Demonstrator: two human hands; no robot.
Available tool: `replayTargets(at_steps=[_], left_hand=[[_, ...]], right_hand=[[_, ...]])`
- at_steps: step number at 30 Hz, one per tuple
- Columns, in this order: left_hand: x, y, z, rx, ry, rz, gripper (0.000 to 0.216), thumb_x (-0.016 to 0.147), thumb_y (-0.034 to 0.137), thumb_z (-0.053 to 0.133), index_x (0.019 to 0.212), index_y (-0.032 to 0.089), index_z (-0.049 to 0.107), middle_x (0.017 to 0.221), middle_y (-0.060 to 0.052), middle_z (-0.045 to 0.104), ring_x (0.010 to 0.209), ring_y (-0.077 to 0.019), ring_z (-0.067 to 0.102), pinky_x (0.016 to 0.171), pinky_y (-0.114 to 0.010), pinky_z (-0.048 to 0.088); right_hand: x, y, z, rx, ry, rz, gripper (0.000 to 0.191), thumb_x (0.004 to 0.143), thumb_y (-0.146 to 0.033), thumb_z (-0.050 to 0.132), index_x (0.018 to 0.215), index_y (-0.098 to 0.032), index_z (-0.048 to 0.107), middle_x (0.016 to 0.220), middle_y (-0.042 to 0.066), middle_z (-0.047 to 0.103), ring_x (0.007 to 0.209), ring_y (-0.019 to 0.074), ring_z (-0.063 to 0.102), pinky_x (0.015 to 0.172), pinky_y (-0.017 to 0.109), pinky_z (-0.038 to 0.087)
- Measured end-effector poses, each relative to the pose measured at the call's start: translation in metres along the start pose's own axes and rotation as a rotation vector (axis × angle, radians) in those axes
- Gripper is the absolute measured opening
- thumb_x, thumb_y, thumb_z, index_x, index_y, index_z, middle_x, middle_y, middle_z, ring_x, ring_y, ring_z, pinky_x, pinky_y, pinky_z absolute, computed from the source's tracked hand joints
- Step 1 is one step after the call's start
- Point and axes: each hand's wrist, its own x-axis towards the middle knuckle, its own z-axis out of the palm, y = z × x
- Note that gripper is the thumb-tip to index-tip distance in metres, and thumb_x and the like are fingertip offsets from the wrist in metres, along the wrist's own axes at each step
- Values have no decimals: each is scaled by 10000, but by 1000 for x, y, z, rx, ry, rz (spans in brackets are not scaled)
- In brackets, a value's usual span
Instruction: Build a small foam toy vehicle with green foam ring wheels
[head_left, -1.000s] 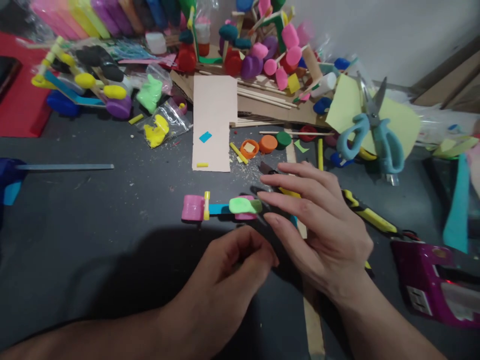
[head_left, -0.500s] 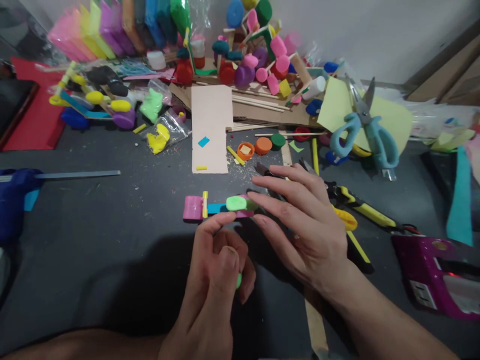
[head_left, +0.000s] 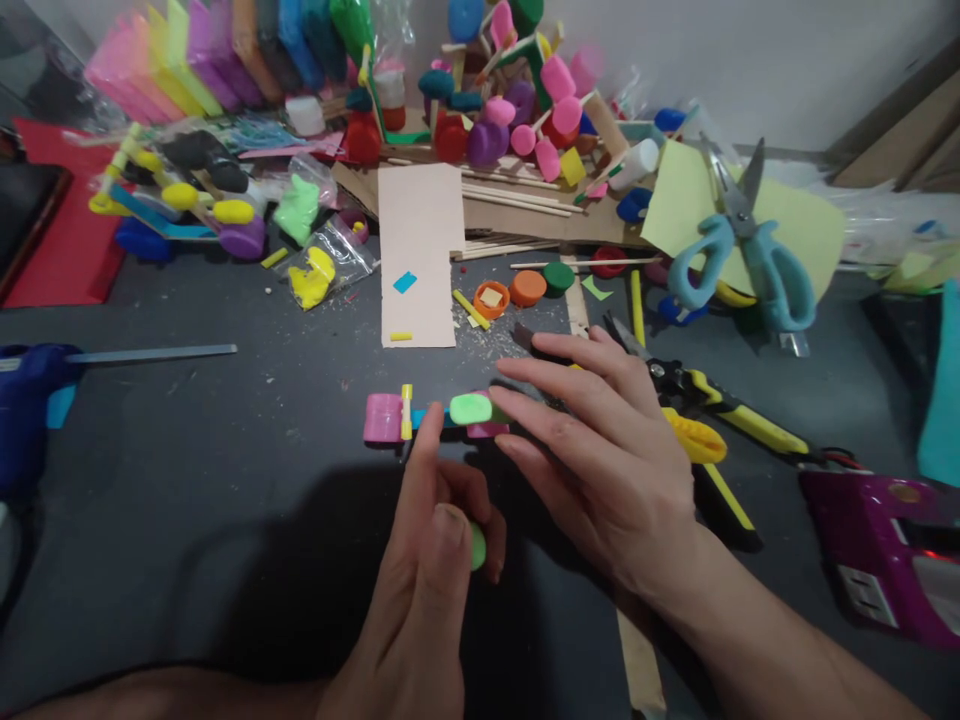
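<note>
A small toy car (head_left: 431, 418) lies on the dark table, with pink wheels, a blue strip body, a yellow-ended stick and a light green clay piece (head_left: 471, 408) on top. My right hand (head_left: 607, 450) is at its right end, thumb and index finger around the pink wheel and green piece; its other fingers stretch out. My left hand (head_left: 442, 530) is just below the car. Its index finger points up at the blue strip; I cannot tell whether it touches. Another light green clay piece (head_left: 478, 547) is held in its curled fingers, mostly hidden.
Beyond the car lies a pale card (head_left: 420, 250) with small scraps. Pliers (head_left: 675, 380), a purple device (head_left: 885, 550) and blue-handled scissors (head_left: 742, 230) are at right. A blue glue gun (head_left: 30, 400) lies left. Clay packs (head_left: 217, 60) and toy parts line the back.
My left index finger has straightened and moved left and up, from the green piece toward the blue strip. The curled fingers show more of the held green clay. My right hand stays at the car.
</note>
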Motion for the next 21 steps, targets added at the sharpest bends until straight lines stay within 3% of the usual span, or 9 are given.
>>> replayTargets(at_steps=[4,6,10,18,21], left_hand=[[-7,13,11,87,12,25,809,907,638,576,1587,308,288,885,-3,556,724,-134,479,687,-280,435],[-12,22,18,113,44,-53,783,929,621,555,1593,304,287,951,-17,560,792,-141,476,747,-285,426],[-17,31,25,136,38,-83,792,923,639,544,1598,316,281,934,-13,548,790,-146,444,743,-282,410],[-12,24,20,87,-15,-62,779,920,599,578,1596,358,275,978,-25,570,745,-149,440,671,-270,425],[-13,24,19,86,-1,-62,797,913,586,598,1599,344,273,1000,-37,581,771,-162,462,713,-291,444]], right_hand=[[-1,-1,2,0,5,-20,244,868,-155,709,1109,-192,695,1169,122,754,1242,332,622,1131,627,415],[-1,-1,2,-4,10,-34,258,862,-150,716,1117,-179,689,1166,126,755,1238,337,624,1130,632,415],[-1,-1,2,-11,10,-37,266,876,-145,697,1133,-210,676,1165,101,759,1230,316,633,1133,615,425],[-2,-1,3,-8,8,-38,231,882,-147,687,1103,-213,691,1141,91,770,1217,312,642,1124,616,442],[-2,-1,3,-10,3,-41,233,888,-150,678,1104,-236,696,1143,75,769,1212,299,648,1128,592,451]])
